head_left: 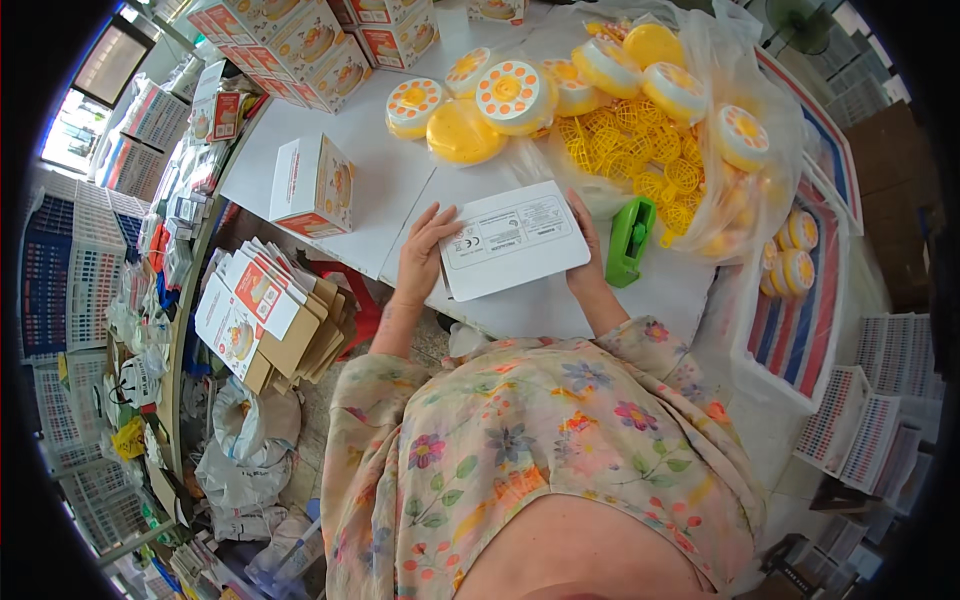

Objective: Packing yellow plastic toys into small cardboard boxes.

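A white cardboard box [512,262], printed with dark text on its upper face, is held level between my two hands over the near edge of the table. My left hand [424,250] grips its left end, fingertips lying on the top face. At the opposite end my right hand [588,250] holds the box, with most of its fingers hidden along the side. Just right of that hand lies a green tape dispenser [630,240]. A similar white and orange box [313,187] stands to the left on the tabletop.
Yellow-and-white round toys [515,97] and yellow mesh baskets [640,145] spread across the far side, partly in a clear plastic bag [735,60]. Stacked printed boxes [290,50] rise at the far left. Flattened cartons [265,315] sit left of me; a striped-lined crate [800,320] stands right.
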Available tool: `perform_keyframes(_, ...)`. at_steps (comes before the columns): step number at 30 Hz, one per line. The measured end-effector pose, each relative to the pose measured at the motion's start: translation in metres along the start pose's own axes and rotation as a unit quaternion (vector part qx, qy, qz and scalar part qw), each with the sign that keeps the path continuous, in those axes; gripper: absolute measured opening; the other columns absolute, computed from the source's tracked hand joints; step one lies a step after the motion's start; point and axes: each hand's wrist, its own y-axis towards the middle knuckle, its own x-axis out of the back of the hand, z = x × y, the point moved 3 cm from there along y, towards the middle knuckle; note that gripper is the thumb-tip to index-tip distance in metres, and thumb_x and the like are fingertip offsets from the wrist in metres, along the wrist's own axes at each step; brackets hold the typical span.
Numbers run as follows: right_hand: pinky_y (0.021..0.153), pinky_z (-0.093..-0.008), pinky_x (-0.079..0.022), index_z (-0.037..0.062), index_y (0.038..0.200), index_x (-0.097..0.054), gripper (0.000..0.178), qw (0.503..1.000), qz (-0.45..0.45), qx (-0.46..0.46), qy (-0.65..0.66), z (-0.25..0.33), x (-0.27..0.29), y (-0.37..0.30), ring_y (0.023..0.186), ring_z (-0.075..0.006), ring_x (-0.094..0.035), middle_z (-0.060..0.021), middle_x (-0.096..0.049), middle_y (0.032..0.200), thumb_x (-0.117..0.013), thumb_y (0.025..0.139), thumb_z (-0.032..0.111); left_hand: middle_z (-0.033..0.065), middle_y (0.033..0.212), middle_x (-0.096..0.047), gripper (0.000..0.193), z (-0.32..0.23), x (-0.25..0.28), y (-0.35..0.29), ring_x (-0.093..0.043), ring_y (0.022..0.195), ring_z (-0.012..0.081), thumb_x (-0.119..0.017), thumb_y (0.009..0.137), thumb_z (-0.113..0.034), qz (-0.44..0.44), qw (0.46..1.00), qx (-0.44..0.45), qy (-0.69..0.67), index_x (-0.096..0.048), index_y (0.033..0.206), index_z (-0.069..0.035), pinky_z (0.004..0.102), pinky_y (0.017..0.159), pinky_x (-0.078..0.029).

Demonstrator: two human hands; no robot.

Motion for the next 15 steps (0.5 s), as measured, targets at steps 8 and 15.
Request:
perform_keyframes(8,0.117,-0.0417,-0.022,0.0051,0.144,-0.045,0.063,0.92,0.177,0.054,-0.345,0.037,0.019,0.022,0.143,-0.0269,-0.03,-0.0152,-0.035,0.153,-0.063,0.089,0.031,0.0213,0.153,-0.031,0.086,-0.046,0.01,0.011,-0.019,0.143,0.0476,-0.077,0.073,-0.045,0.204,0.951,0.034,0.23,-0.042,0.142,-0.008,0.0522,0.113,-0.03)
perform_keyframes(15,0.118,-0.0539,-0.015,0.0076,0.149,-0.035,0.094,0.604,0.43,0.191,-0.643,0.09,-0.022,0.02,0.145,-0.0408,-0.018,-0.021,-0.024,0.156,-0.074,0.075,0.05,0.0316,0.156,-0.011,0.132,-0.056,-0.005,0.013,-0.006,0.141,0.0588,-0.084,0.053,-0.062,0.296,0.895,0.045,0.329,-0.019,0.153,-0.006,0.0613,0.109,-0.032)
